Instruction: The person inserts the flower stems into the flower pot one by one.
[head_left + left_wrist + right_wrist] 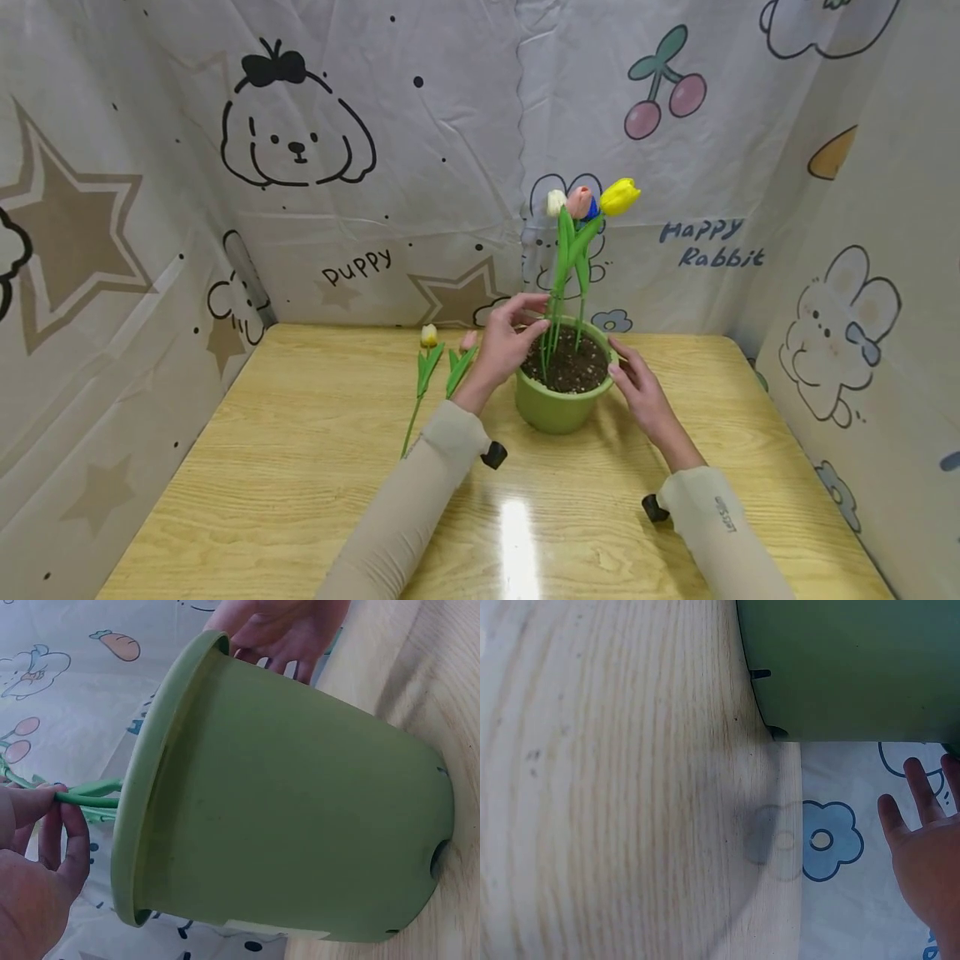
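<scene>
A green flowerpot (pixel 558 412) of dark soil (pixel 577 372) stands upright on the table. Artificial tulips rise from it: white (pixel 556 202), pink (pixel 579 202), yellow (pixel 620 197) and a partly hidden blue one (pixel 592 208). At the pot's left side my left hand (pixel 506 346) pinches green stem between thumb and fingers; the left wrist view shows that stem (pixel 90 801) just above the rim. My right hand (pixel 645 396) is at the pot's right rim, its fingertips by the edge. In the right wrist view its fingers (pixel 924 796) look spread and fairly straight.
Two more tulips, one pale yellow (pixel 428 336) and one pink (pixel 468 340), lie on the wooden table (pixel 300 467) left of the pot, partly behind my left arm. A printed cloth (pixel 450 167) hangs around the back and sides.
</scene>
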`<move>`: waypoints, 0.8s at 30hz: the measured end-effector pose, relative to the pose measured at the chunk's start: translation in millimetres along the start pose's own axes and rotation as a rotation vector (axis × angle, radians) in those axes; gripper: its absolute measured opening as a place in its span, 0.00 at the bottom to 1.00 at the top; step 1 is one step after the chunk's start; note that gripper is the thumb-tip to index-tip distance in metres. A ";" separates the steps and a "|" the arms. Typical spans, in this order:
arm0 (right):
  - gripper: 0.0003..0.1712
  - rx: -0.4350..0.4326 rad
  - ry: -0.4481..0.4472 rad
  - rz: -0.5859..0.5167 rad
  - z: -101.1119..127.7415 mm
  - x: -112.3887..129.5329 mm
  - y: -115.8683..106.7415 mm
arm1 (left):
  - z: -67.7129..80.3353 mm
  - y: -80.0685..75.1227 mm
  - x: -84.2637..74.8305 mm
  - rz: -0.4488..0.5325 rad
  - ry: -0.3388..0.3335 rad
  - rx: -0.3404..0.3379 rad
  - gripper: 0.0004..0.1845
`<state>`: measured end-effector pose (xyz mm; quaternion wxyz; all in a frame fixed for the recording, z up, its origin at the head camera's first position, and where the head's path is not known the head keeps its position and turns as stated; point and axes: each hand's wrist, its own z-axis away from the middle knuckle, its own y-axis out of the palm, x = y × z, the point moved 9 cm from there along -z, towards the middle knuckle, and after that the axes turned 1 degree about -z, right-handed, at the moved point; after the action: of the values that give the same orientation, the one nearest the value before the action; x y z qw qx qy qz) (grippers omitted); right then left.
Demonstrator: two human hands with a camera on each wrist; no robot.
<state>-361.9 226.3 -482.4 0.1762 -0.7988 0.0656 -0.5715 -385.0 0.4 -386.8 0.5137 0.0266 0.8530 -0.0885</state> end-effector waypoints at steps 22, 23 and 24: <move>0.31 0.004 -0.003 -0.002 -0.9 3.0 0.2 | 0.1 -4.3 6.6 -0.058 0.033 0.036 0.21; 0.31 0.004 -0.004 -0.005 -0.6 3.1 0.3 | 0.3 -4.9 6.2 -0.065 0.042 0.035 0.21; 0.31 0.004 -0.003 -0.007 -0.4 3.2 0.3 | 0.4 -5.6 5.5 -0.071 0.054 0.031 0.21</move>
<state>-361.2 224.9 -479.6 0.1761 -0.7996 0.0615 -0.5708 -388.0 -5.5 -391.2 0.4864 0.0066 0.8655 -0.1192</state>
